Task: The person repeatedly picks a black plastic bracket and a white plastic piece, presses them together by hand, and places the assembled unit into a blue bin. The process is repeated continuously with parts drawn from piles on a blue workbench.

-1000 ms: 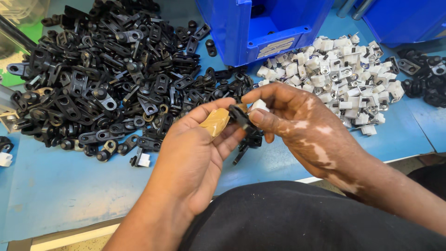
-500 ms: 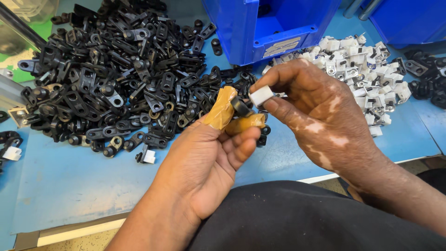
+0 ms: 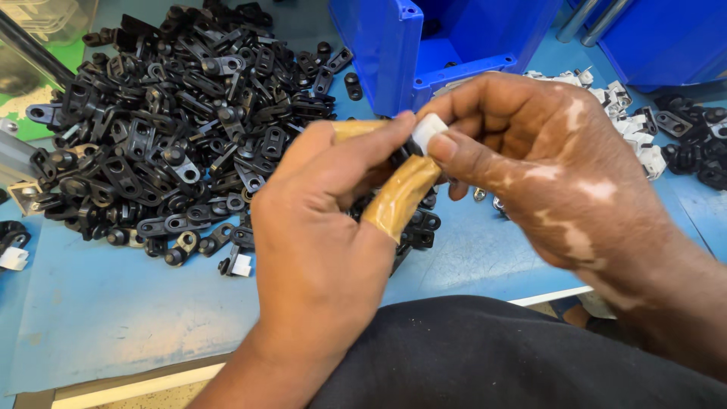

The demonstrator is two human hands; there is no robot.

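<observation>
White clip (image 3: 429, 130) pinched in right hand (image 3: 556, 170) fingers, pressed onto black part in left hand (image 3: 326, 227); seating step, next needs firm push.

I see both hands bare, no gloves or sleeves. My left hand (image 3: 318, 250) wears tan tape wrapped round its thumb (image 3: 400, 198) and a fingertip. My right hand (image 3: 545, 159) is unwrapped. Dark black cloth (image 3: 485, 356) covers my lap.
</observation>
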